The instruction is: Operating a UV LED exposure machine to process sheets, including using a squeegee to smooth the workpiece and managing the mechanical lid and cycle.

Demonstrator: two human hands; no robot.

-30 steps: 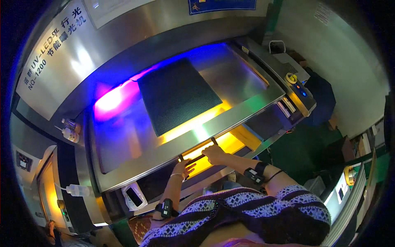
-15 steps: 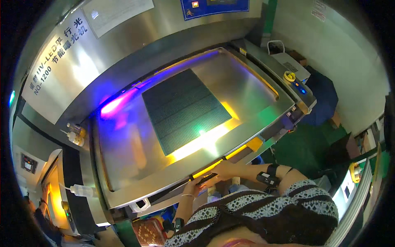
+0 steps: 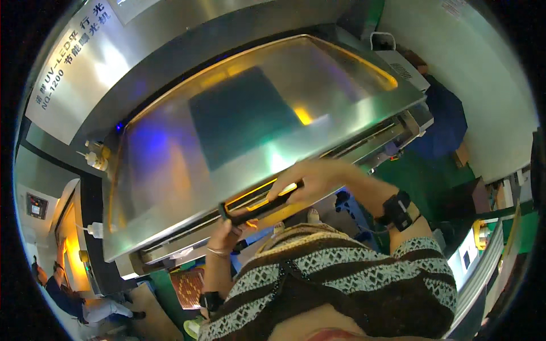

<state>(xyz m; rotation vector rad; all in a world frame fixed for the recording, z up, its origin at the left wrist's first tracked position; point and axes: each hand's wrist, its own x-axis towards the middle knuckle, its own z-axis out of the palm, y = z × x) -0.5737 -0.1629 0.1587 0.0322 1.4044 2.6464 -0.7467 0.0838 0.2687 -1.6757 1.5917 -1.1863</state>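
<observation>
A wide metal lid (image 3: 170,219) with a glossy, see-through or reflective middle stands tilted, its front edge raised off the machine's bed. Within its face shows a dark green rectangular panel (image 3: 242,119); whether it lies under the surface I cannot tell. A black bar handle (image 3: 256,213) runs along the lid's front edge. My left hand (image 3: 225,236) is closed on the handle's left end. Fingers of my right hand (image 3: 310,181) curl round its right part; this hand is slightly blurred.
White squeeze bottles (image 3: 96,160) stand left of the machine. Farther left, another person (image 3: 71,290) reaches to a yellow-lit screen (image 3: 73,250). Right of the machine are a dark blue covered object (image 3: 446,122) and a light grey box-shaped device (image 3: 401,65). A red-brown basket (image 3: 187,287) sits below.
The lid's front edge has risen, opening a gap above the machine's bed. Both my hands have moved up with the handle, spreading farther apart. The pink glare on the lid is gone.
</observation>
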